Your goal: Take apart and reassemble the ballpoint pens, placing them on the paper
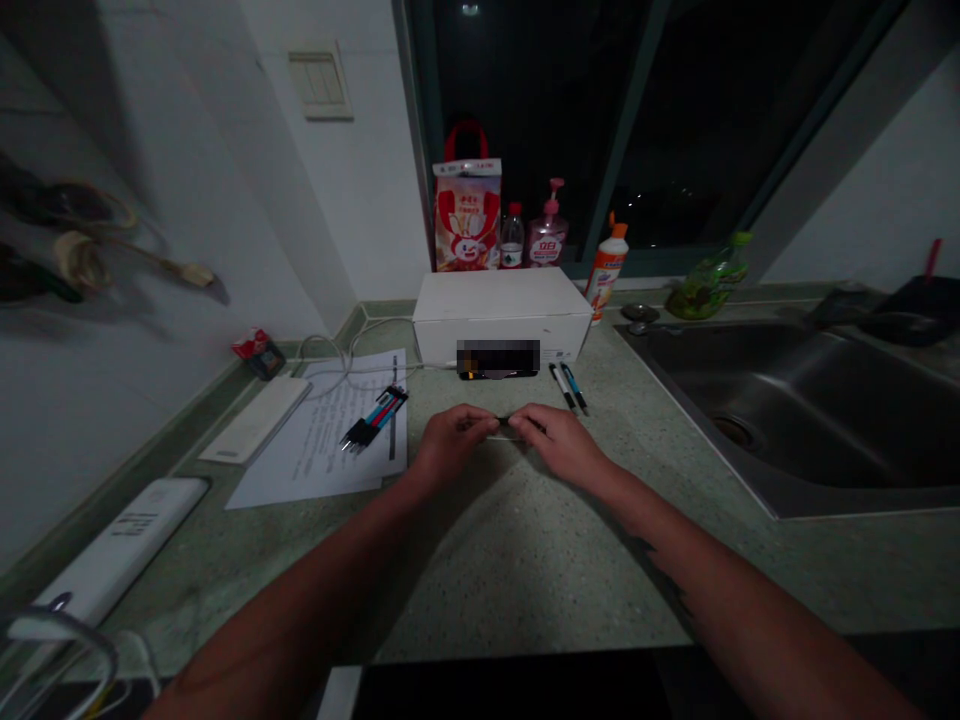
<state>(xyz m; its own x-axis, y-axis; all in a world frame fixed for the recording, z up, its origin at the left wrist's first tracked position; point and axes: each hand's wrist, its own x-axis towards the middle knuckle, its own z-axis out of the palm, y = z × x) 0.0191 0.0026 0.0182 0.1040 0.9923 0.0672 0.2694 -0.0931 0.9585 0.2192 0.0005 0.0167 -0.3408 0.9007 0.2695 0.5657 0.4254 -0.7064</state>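
Observation:
Above the middle of the counter, my left hand [448, 440] and my right hand [564, 442] meet, fingertips almost touching. Each pinches an end of a slim dark pen-like piece [503, 421], mostly hidden by the fingers. Just right of my right hand, a white pen [561, 386] and a blue pen [574, 386] lie side by side. Left of my left hand, a bunch of several pens [375, 418] rests on a printed sheet of paper [322, 440]. Beyond my hands a phone [498, 362] leans against a white box [502, 300].
A metal sink [810, 400] is sunk into the counter at right. Bottles, including an orange-capped one [607, 270], and a red bag [467, 215] stand behind the box. A white power strip [127, 545], a flat white case [256, 420] and cables lie at left.

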